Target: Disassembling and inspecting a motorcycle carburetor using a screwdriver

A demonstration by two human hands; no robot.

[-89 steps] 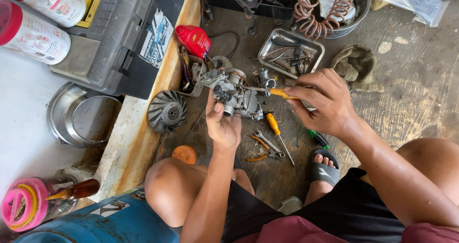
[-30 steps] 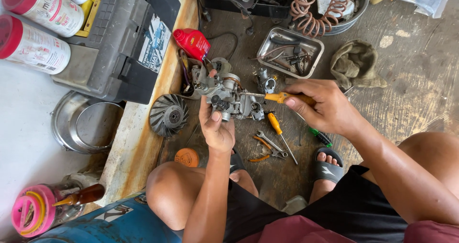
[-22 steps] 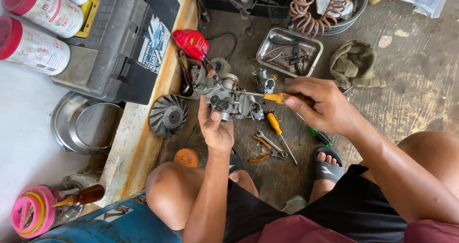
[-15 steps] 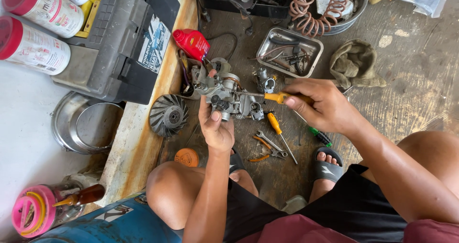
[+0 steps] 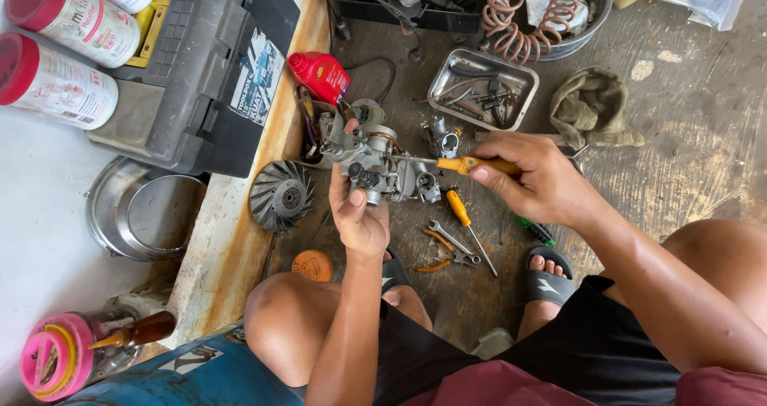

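Observation:
My left hand (image 5: 358,214) grips a grey metal carburetor (image 5: 375,162) and holds it up above the floor. An orange-handled screwdriver (image 5: 467,165) sits in my right hand (image 5: 534,178), its shaft pointing left with the tip against the carburetor body. A second carburetor part (image 5: 442,138) lies on the floor just behind. Below my hands lie another orange-handled screwdriver (image 5: 465,222), pliers (image 5: 449,246) and a green-handled tool (image 5: 537,232) by my sandal.
A metal tray of small parts (image 5: 479,86), a red oil bottle (image 5: 319,74), a finned fan wheel (image 5: 280,194), an orange cap (image 5: 311,264), a rag (image 5: 591,106), a grey toolbox (image 5: 200,78), a coiled hose (image 5: 527,14) in a basin, and a steel bowl (image 5: 136,210) surround me.
The view and my hands have shifted slightly; the carburetor sits a little higher in my left hand. The screwdriver stays pressed to it in the same spot.

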